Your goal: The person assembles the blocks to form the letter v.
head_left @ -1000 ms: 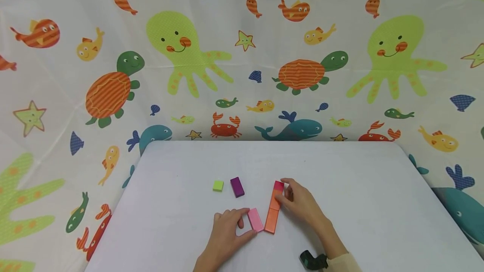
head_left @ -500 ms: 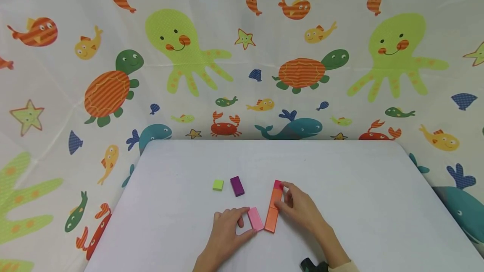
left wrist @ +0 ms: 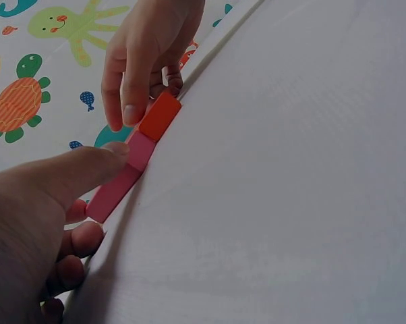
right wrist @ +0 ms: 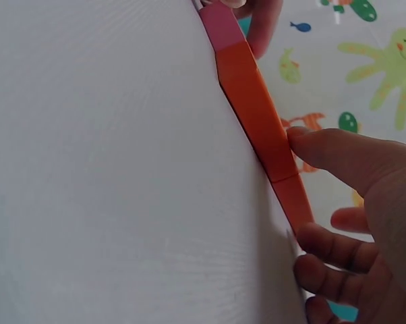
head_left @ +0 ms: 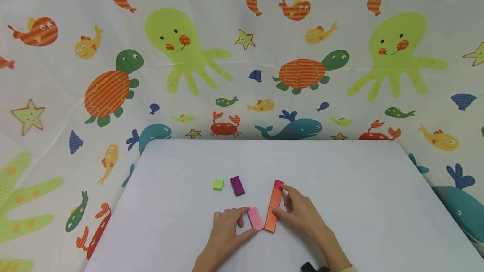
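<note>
In the head view, my left hand pinches a pink block by its ends, between thumb and index finger. One corner of the pink block meets the foot of a slanted row at its right. That row has a lower orange block, an upper orange block and a small red block at its far end. My right hand touches the row from the right. Its index fingertip is at the red block and its thumb lies near the joint between the orange blocks. The other right fingers bend under the palm.
Behind the hands, a small lime-green block and a purple block lie apart on the white table. Past its back edge hangs a sea-animal printed cloth. A black device shows at my right wrist.
My right hand has slid slightly nearer along the row, its thumb moving from the upper orange block to the joint between the orange ones. The left hand and blocks look nearly unchanged.
</note>
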